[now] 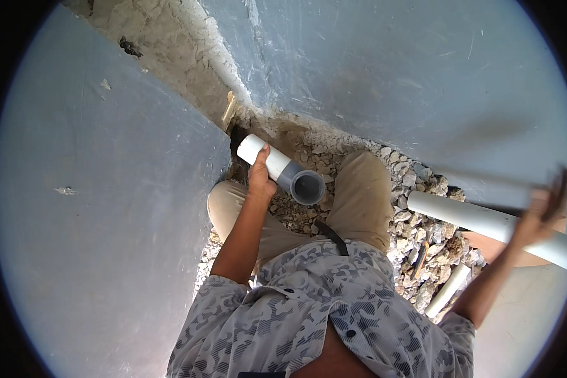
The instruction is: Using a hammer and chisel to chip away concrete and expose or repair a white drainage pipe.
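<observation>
- Grips a short white pipe [278, 165] with the left hand [261, 179], at centre frame, thumb laid along the smooth round wall, fingers mostly hidden behind.
- Ends, at the pipe's lower right, in a grey fitting [290, 177], matte and plastic-looking, with a wide round mouth facing the camera.
- Blurs heavily at the right hand [542, 205], near the right edge of the frame; cannot tell spread from closed, nor any touch on the pipe below.
- Runs beneath that hand as a long white pipe [460, 215], smooth and cylindrical, slanting down toward the right edge, with a rounded end over the stones.
- Passes over a flat reddish-brown piece [475, 249] at right.
- Lies lower right among jagged, chalky, grey-and-tan rubble [404, 230]: a slim whitish tube [447, 292] and, just above, a narrow orange-and-black object [421, 259].
- Stretches across the left as a smooth, scuffed grey-blue surface [107, 208]; likewise at upper right, a scratched grey-blue surface [409, 69].
- Separates these, at upper left, with a crumbly, rough concrete strip [164, 47].
- Wears soft beige trousers [361, 195] and a grey camouflage-patterned shirt [283, 327], lower centre.
</observation>
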Demonstrator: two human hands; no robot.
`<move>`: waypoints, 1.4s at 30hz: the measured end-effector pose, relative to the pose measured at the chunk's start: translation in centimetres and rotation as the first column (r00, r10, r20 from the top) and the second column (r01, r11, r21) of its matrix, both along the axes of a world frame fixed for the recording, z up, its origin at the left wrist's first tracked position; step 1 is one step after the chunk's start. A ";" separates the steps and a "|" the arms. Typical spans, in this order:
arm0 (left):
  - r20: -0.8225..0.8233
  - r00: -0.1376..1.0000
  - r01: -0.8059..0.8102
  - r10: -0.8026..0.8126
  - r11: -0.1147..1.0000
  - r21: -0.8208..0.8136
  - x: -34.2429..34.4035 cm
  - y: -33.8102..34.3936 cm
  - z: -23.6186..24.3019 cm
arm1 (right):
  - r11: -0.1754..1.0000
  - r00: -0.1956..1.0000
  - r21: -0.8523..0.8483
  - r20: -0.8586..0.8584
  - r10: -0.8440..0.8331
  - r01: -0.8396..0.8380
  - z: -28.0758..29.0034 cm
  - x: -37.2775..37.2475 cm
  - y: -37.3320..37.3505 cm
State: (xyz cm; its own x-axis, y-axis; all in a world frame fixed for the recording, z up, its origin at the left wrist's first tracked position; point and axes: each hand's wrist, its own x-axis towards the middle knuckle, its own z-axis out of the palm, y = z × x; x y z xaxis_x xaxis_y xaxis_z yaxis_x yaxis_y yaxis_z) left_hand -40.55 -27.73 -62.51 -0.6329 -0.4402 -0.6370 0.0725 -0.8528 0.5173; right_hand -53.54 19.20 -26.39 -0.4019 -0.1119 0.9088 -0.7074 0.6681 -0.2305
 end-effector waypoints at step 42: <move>0.942 0.302 0.507 0.144 0.813 -0.287 44.4 3.3 7.9 | 0.828 0.323 0.203 0.946 -0.029 -0.523 -31.4 6.9 -0.6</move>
State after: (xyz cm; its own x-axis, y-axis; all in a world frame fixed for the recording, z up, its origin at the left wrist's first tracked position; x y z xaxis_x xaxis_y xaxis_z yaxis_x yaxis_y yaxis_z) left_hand 3.82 -24.39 -54.65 0.1001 -0.8083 -0.5802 -0.8279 -0.3911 0.4021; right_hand -46.60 18.63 -57.81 -0.7884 -0.5901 -0.1737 -0.3954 0.7025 -0.5917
